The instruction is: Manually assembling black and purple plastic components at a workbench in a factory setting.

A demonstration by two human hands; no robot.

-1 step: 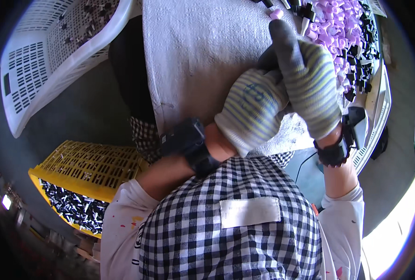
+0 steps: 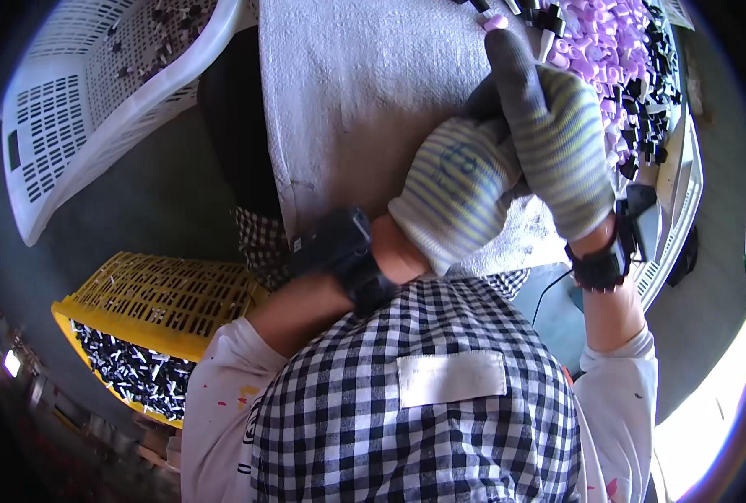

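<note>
My left hand (image 2: 459,194) wears a striped knit glove with grey-coated fingers. It meets my right hand (image 2: 557,142), gloved the same way, over a whitish woven sheet (image 2: 348,84). The left fingers curl in behind the right hand. One grey finger of the right hand stretches away from me, its tip by a small purple cap-like piece (image 2: 496,23). Whatever lies between the hands is hidden. Just beyond the right hand is a heap of purple pieces (image 2: 603,42), mixed with black pieces (image 2: 633,163).
At the far left stands a white slotted basket (image 2: 50,168) with scattered small dark pieces. Nearer, a yellow slotted basket (image 2: 171,302) holds many black-and-white pieces (image 2: 138,373). A white basket edge (image 2: 683,193) runs along the right. Black-and-white checked cloth (image 2: 406,436) fills the near middle.
Both hands have shifted very slightly, the right finger a little farther from me. They stay together, and no piece has visibly been taken or let go.
</note>
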